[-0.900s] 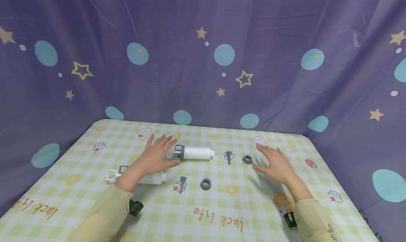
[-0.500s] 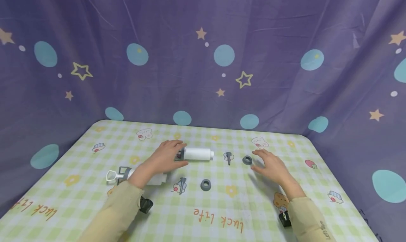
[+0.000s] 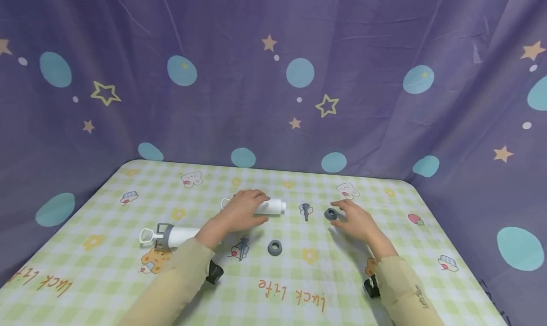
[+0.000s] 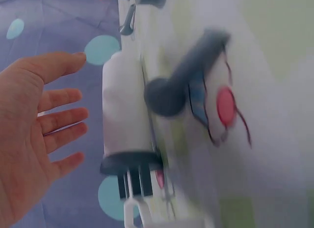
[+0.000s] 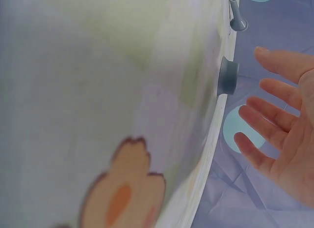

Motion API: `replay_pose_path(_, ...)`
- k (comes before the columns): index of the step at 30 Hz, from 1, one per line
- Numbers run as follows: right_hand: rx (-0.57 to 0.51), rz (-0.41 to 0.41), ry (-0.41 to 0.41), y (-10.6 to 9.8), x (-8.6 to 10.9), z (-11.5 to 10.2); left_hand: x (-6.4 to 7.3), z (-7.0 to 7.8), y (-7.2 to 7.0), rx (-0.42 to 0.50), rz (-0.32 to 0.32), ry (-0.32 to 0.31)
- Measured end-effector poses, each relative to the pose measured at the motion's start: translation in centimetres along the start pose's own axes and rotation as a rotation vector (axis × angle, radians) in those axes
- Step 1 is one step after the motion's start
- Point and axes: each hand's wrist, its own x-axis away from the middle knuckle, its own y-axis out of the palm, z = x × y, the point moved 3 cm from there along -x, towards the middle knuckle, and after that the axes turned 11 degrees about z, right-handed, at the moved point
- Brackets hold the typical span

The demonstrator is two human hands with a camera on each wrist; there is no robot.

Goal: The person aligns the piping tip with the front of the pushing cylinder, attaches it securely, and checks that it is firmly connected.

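My left hand (image 3: 241, 212) hovers over the far white syringe-like cylinder (image 3: 273, 206), covering its grey collar. In the left wrist view the fingers are spread beside that cylinder (image 4: 126, 105), apart from it. My right hand (image 3: 358, 220) is close to the far grey ring (image 3: 327, 218), thumb and fingers parted. From the right wrist, the ring (image 5: 228, 76) sits on the table just beyond the fingertips. A second white cylinder (image 3: 181, 237), with grey collar and white loop handle, lies partly behind my left forearm. Two grey tapered nozzles, one far (image 3: 305, 211) and one near (image 3: 243, 248), lie between.
Another grey ring (image 3: 271, 251) lies on the checked tablecloth (image 3: 342, 293), front centre. Black wrist devices (image 3: 214, 272) hang under both sleeves. A purple patterned curtain (image 3: 239, 103) stands behind the table's far edge.
My left hand has moved right and lower along the far cylinder, uncovering more of the near one. My right hand has drifted left toward the far grey ring.
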Motion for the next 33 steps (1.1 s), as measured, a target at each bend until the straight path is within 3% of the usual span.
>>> replay_pose_path(16,-0.052,-0.047,0.047,1.1,-1.1,-0.2,-3.3,3.0,2.4,-0.009,-0.071,0.034)
replay_pose_path(23,-0.05,-0.07,0.063,1.0,-1.6,-0.2,-4.8,3.7,3.4,-0.011,-0.105,-0.003)
replay_pose_path(33,-0.039,-0.08,0.035,1.5,-1.9,-0.1,-6.3,4.5,4.7,-0.038,-0.126,0.036)
